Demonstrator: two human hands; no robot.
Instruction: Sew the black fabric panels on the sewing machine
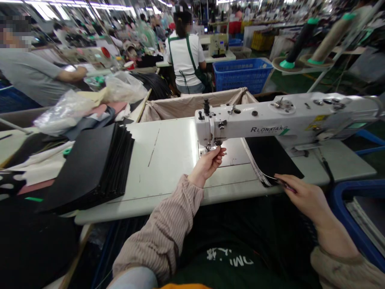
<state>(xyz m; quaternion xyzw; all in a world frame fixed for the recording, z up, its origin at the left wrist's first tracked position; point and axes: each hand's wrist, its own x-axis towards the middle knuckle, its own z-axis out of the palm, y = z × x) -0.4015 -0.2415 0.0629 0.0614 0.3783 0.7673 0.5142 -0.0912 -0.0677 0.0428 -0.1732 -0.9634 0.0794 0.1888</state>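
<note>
Head view.

Left hand (210,162): reaches to the needle area of the white metal sewing machine (288,116), just below the machine head. Draws thumb and forefinger together in a narrow pinch; curls the other fingers in beside. Cannot tell of any item between the fingertips.

Right hand (303,196): grips a small, dark, slender tool (287,185) between bent fingers. Points the tool leftward, at the near edge of the stack of flat black panels with white edges (267,156).

Stack of panels: lies under the machine arm on the pale, smooth worktable (168,156), to the right of the needle area. Spreads slightly along the left side; reaches to the front edge of the worktable.

Tall pile of black sheets (87,160): stands at the left end of the worktable, well apart from both hands.

Blue plastic bin (343,192): sits beside the right forearm.

Blue lattice plastic basket (240,76): stands beyond the machine, near a seated person in a white shirt (188,56).
</note>
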